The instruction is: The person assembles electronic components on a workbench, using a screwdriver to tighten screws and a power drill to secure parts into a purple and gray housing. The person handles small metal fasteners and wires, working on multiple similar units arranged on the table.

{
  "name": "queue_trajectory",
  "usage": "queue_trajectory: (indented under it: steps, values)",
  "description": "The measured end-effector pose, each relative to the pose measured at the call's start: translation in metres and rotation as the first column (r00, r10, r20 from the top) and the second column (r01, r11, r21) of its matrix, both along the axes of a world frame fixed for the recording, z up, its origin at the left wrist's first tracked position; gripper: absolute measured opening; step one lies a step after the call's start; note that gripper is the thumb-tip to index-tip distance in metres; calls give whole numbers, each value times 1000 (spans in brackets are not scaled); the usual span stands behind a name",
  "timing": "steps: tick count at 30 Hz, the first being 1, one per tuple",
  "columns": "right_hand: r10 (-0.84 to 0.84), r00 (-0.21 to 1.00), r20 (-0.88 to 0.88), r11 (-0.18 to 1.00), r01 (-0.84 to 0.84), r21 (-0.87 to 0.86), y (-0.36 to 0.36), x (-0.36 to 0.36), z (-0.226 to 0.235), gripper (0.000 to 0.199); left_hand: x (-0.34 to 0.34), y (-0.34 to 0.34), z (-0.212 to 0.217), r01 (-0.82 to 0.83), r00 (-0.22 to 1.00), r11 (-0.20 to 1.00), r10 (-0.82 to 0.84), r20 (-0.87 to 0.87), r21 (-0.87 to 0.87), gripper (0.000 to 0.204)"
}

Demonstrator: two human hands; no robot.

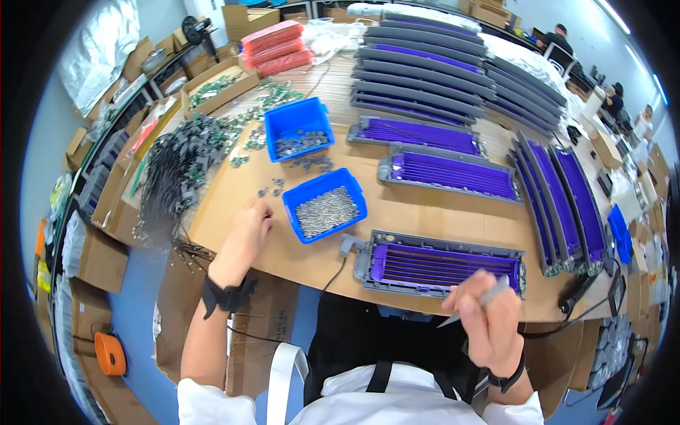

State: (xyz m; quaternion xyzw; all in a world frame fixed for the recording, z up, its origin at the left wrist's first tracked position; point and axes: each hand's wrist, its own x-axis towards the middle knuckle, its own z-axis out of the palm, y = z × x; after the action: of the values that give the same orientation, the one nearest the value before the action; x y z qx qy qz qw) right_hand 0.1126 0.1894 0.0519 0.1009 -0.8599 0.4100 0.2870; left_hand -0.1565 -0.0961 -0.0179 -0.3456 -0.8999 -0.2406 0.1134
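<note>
The right hand (489, 316) grips a thin pointed tool (499, 290) by the long purple frame (445, 253), which lies along the desk's (338, 85) near edge. Left hand (244, 237): can't tell.

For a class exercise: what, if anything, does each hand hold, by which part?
Right hand: a slim pointed tool, by its middle. Left hand: cannot tell.

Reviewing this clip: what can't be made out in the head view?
Head view: whether the left hand holds anything; its own curl hides it.
Head view: the middle of the slim, pointed grey tool; the right hand covers it.
Head view: shapes of single heaped silvery metal pieces; too small.
</note>
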Motion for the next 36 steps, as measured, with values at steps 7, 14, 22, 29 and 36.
queue_trajectory:
  steps: [7, 14, 22, 29, 36]
  values:
    - [-150, 986, 70, 987, 144, 77, 12, -29, 19, 6, 96, 52, 35, -126, 897, 859, -114, 426, 496, 6]
    - [-13, 975, 224, 989, -20, 147, 5, -60, -2, 14, 144, 117, 34, -205, 615, 620, -520, 592, 757, 9]
    - [-2, 965, 263, 987, -40, 152, 3, -63, 2, 15, 140, 126, 24, -317, 592, 504, -557, 583, 803, 7]
    - [-92, 964, 251, 962, 20, 273, 4, -66, 3, 11, 146, 126, 16, -191, 741, 623, -415, 527, 759, 17]
    - [-207, 926, 317, 846, 6, 533, 20, -71, 7, 9, 161, 101, 8, 201, 961, 923, -251, 116, 328, 31]
